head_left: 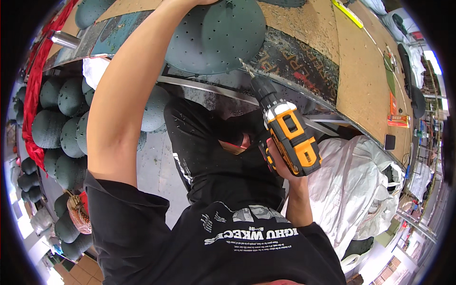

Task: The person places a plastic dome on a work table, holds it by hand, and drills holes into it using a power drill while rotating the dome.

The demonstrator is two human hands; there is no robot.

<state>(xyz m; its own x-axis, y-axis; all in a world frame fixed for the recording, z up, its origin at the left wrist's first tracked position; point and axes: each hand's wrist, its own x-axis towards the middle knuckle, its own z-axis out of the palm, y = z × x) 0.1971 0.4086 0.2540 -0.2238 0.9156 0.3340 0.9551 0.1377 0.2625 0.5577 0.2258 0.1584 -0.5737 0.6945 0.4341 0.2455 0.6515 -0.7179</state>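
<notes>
My right hand (282,161) is wrapped round the handle of a yellow and black cordless drill (293,137). Its drill bit (246,68) points up and to the left, with the tip close to the near right edge of a dark green domed disc (216,40). Many small holes dot the disc, which lies on the bench and juts over its front edge. My left arm reaches across to the disc's far side. Only a sliver of my left hand (205,2) shows at the top edge, and its fingers are out of sight.
Cardboard (301,21) and dark printed sheeting (304,61) cover the bench, strewn with green shavings. Stacks of similar green domes (47,128) stand at the left, by a red cloth strip (33,102). A metal bottle (65,40) lies far left. White sacks (342,185) bulge at my right.
</notes>
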